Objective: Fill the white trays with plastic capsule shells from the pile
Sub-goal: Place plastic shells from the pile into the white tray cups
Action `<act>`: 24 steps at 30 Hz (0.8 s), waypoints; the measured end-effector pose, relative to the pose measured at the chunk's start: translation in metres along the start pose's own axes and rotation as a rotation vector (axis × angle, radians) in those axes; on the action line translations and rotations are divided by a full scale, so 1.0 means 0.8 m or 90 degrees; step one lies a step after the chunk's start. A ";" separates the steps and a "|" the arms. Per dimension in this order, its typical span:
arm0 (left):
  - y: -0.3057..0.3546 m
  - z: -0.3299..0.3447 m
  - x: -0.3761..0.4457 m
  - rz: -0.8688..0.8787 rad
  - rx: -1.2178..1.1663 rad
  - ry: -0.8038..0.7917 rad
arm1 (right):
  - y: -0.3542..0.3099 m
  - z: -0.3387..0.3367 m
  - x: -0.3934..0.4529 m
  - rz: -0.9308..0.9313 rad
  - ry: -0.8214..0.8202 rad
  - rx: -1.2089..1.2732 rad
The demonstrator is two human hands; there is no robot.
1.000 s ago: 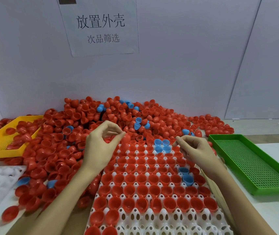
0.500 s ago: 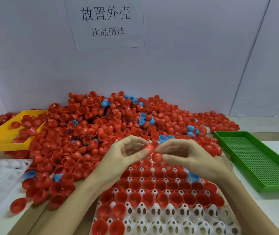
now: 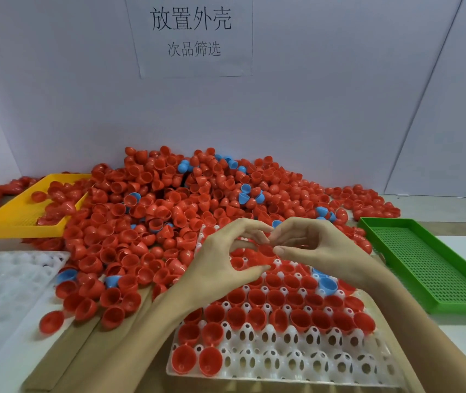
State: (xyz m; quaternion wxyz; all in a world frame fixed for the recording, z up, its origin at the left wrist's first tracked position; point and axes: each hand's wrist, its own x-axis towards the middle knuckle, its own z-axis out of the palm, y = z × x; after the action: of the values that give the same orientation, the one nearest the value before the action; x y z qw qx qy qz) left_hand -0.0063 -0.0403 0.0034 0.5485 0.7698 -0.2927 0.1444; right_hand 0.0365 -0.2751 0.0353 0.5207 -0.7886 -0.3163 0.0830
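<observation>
A big pile of red capsule shells, with a few blue ones mixed in, lies against the back wall. In front of it sits a white tray; its far rows hold red shells and a blue shell, while the near rows are bare. Above the tray's far part my left hand and my right hand meet fingertip to fingertip. Between them is a red shell. My right thumb and fingers pinch it, and my left fingers curl onto it from the other side.
A second white tray lies at the left. A yellow tray with red shells sits at the back left, and a green perforated tray at the right. A brown cardboard strip runs beside the front tray. Loose shells spill onto the table.
My hands, apart over the pile a second ago, have come together above the tray and now hold a red shell between them.
</observation>
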 end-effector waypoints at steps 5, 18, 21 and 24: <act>0.003 -0.004 0.000 0.022 0.006 -0.006 | -0.012 0.008 -0.015 0.002 0.022 -0.003; -0.001 -0.053 0.004 0.043 0.147 0.048 | -0.020 0.056 -0.028 0.074 0.069 0.037; -0.020 -0.089 0.003 0.009 0.275 0.260 | -0.030 0.079 -0.043 0.057 -0.035 -0.002; -0.054 -0.125 -0.008 -0.061 0.475 0.341 | -0.034 0.102 -0.055 0.049 -0.113 -0.073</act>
State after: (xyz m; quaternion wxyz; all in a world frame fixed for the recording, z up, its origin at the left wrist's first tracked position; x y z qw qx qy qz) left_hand 0.0246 0.0641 0.0023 0.2961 0.8630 -0.0327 0.4081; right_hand -0.0469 -0.2313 0.0137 0.4412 -0.8182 -0.3349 0.1542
